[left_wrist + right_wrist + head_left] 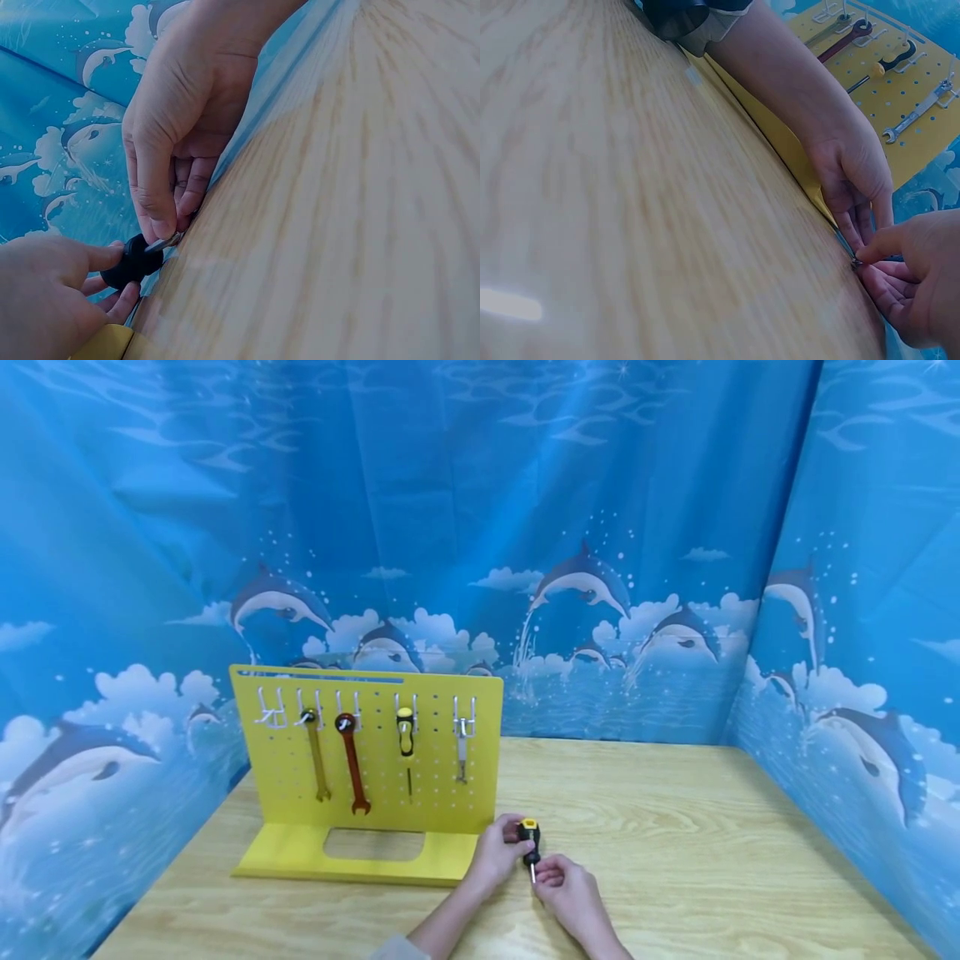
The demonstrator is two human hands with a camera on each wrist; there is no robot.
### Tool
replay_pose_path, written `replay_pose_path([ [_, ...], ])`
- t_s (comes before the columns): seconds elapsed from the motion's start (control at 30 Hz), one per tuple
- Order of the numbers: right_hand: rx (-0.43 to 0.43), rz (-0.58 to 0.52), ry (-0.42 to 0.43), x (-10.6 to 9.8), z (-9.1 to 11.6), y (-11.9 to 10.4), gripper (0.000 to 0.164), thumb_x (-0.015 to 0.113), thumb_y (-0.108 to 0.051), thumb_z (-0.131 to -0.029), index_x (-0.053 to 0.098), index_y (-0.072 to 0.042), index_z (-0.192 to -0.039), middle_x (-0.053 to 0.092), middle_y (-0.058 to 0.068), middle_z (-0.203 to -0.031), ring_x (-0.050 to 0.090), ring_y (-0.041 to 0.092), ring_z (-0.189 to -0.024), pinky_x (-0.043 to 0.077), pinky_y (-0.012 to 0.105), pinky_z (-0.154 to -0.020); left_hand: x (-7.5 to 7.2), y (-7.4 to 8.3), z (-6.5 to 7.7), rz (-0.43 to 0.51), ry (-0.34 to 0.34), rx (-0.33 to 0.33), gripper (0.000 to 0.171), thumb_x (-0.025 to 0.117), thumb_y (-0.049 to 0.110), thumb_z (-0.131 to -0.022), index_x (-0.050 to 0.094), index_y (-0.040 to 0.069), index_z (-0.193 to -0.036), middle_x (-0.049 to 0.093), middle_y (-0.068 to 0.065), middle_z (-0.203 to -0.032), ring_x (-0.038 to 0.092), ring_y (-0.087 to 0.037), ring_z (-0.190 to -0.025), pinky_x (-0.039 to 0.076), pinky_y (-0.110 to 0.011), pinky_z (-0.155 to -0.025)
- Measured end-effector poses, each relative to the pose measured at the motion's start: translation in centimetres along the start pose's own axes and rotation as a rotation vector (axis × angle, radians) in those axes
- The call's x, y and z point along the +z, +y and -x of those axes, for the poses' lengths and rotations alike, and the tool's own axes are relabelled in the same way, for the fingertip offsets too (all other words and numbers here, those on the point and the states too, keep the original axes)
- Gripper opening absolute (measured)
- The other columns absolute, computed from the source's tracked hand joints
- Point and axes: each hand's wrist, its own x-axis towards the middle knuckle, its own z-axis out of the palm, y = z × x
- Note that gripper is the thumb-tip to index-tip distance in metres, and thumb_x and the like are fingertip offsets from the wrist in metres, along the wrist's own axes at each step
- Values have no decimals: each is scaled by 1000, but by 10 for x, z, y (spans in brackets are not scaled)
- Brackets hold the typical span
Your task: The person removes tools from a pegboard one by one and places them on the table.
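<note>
Just right of the pegboard's base, both hands meet on a short screwdriver (pixel 529 833) with a black and yellow handle. Its handle end points away from the person and its metal shaft (pixel 533 872) points back toward the person. My left hand (pixel 495 853) grips the handle between thumb and fingers. With thumb and fingertips, my right hand (pixel 576 897) pinches the shaft near its tip. In the left wrist view the black handle (pixel 133 264) and part of the shaft show between the two hands. The right wrist view has the tip mostly hidden by fingers.
A yellow pegboard (pixel 442 802) stands at the left of the wooden table (pixel 675 827). From its hooks hang a yellowish wrench (pixel 318 764), a red wrench (pixel 352 768), another screwdriver (pixel 406 735) and a silver wrench (pixel 462 752). Behind hangs a blue dolphin curtain (pixel 450 527).
</note>
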Motion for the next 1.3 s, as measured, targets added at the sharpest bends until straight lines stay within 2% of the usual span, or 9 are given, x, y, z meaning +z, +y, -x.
replay_pose_path([
  [0.23, -6, 21, 7, 1, -1, 1, 14, 66, 5, -70, 63, 2, -83, 61, 5, -72, 57, 9, -64, 50, 19, -57, 1, -3, -1, -18, 1, 21, 37, 70, -6, -74, 57, -10, -109, 63, -16, -92, 60, -30, -86, 52, -36, -77],
  [0.47, 1, -10, -8, -1, 0, 0, 17, 67, 4, -70, 63, 4, -86, 61, 4, -74, 57, 11, -66, 50, 20, -59, 2, -3, -1, -25, 3, 38, 37, 69, -6, -75, 57, -13, -109, 64, -18, -90, 61, -30, -84, 53, -32, -74],
  [0.83, 10, -40, -19, -1, 0, -1, 19, 68, 3, -70, 62, 5, -89, 60, 2, -75, 56, 12, -66, 50, 21, -59, 1, -2, -1, -37, 8, 36, 39, 68, -7, -75, 55, -14, -111, 63, -18, -89, 60, -30, -84, 53, -32, -73],
  [1.07, 38, -66, 5, -1, 0, -1, 19, 63, 5, -71, 63, 5, -89, 59, 3, -75, 56, 13, -66, 50, 20, -57, 0, 1, 1, -32, 11, 22, 41, 68, -6, -75, 54, -14, -112, 63, -18, -92, 60, -30, -86, 53, -30, -74],
  [1.2, 49, -46, 25, -1, -1, -2, 17, 63, 4, -71, 64, 4, -88, 59, 3, -75, 56, 13, -67, 50, 21, -58, -1, 2, 2, -15, 14, 21, 41, 69, -6, -75, 54, -14, -113, 63, -18, -95, 60, -30, -87, 53, -31, -75],
  [1.3, 54, -38, 39, -1, -1, -2, 16, 64, 2, -72, 64, 3, -87, 60, 2, -75, 56, 13, -68, 49, 21, -59, 0, -2, 2, -2, 19, 65, 40, 69, -4, -76, 55, -13, -112, 63, -18, -94, 61, -28, -86, 53, -31, -74],
])
